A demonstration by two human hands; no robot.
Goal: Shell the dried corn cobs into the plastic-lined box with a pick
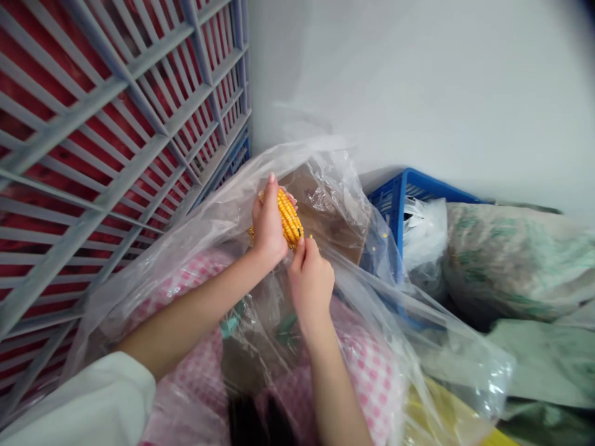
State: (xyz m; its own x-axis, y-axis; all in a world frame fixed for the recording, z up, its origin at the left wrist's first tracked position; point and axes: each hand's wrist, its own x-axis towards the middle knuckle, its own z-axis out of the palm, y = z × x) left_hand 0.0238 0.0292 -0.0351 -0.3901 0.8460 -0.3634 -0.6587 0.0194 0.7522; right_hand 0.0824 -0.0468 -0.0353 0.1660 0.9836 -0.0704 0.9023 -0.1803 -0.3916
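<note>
An ear of yellow corn is gripped in my left hand, whose fingers wrap round its far side. My right hand is closed in a pinch at the near end of the ear, with its thumb and fingertips against the kernels. A few kernels near those fingertips look loose, and a dark gap shows in the rows. Both hands are over a large clear plastic bag, spread open below them. A piece of brown cardboard shows through the plastic behind the corn.
Grey slatted crates with red behind them rise on the left. A pale wall stands ahead. To the right are a blue crate with white plastic bags, and a stuffed woven sack. Pink checked cloth lies beneath the plastic.
</note>
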